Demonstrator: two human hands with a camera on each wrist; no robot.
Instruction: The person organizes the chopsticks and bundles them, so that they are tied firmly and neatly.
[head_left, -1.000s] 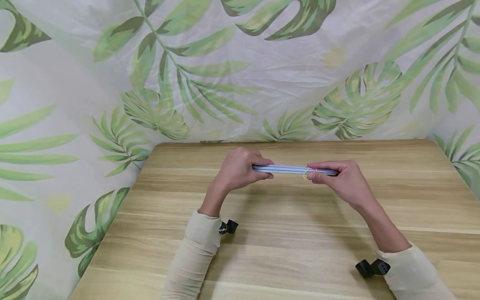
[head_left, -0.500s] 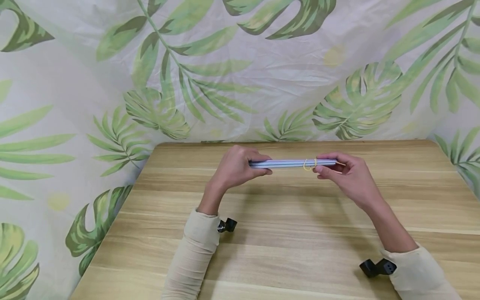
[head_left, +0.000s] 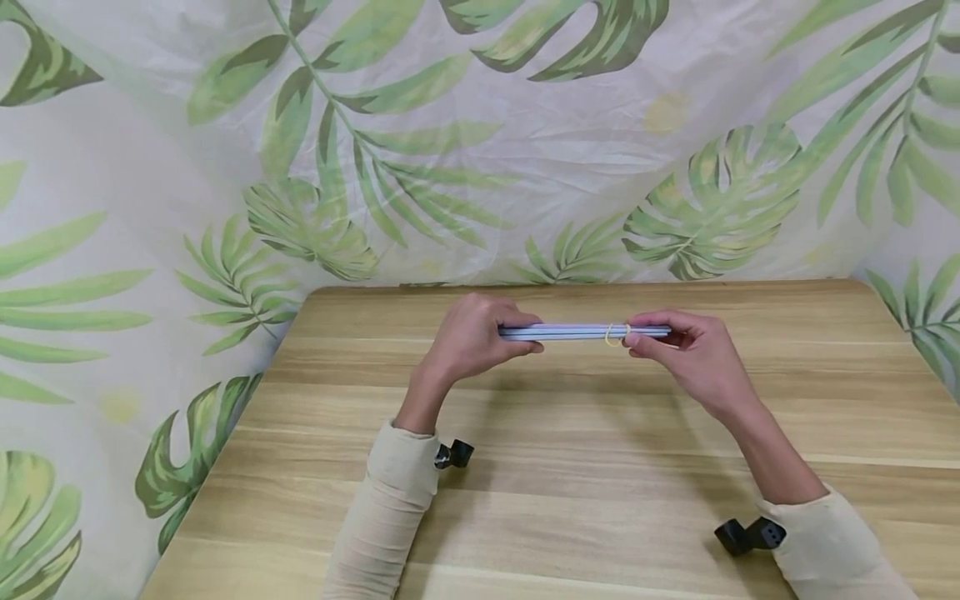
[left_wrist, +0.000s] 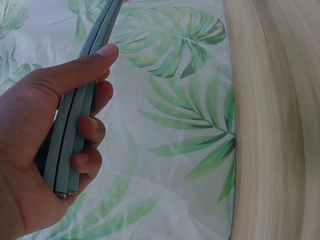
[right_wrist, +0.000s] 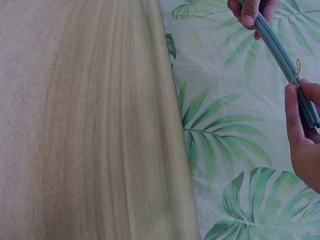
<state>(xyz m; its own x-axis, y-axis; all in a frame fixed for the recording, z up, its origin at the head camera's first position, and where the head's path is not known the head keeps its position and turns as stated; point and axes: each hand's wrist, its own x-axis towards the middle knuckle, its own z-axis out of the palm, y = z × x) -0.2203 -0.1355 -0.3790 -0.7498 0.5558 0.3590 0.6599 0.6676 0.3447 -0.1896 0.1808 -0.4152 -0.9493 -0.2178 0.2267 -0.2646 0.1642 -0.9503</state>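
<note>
A bundle of slim blue-grey chopsticks (head_left: 570, 332) is held level above the table, stretched between both hands. My left hand (head_left: 472, 335) grips its left end; in the left wrist view, the fingers (left_wrist: 91, 128) curl round the sticks and the thumb lies across them. A thin yellow rubber band (head_left: 617, 335) goes round the bundle towards its right end, with a loose loop sticking out. Right at the band, thumb and fingertips of my right hand (head_left: 693, 358) pinch the sticks. Their right tips poke out inside that hand, as the right wrist view also shows.
Below the hands is a wood-grain table (head_left: 570, 500), its far edge close to a leaf-print cloth (head_left: 555, 150) backdrop. Black wrist cameras (head_left: 750, 536) stick out from the beige sleeves (head_left: 405, 500).
My right hand first slid outward along the bundle, leaving more of the band showing, then came back slightly. The bundle rose a little and dipped again; my left hand kept its grip.
</note>
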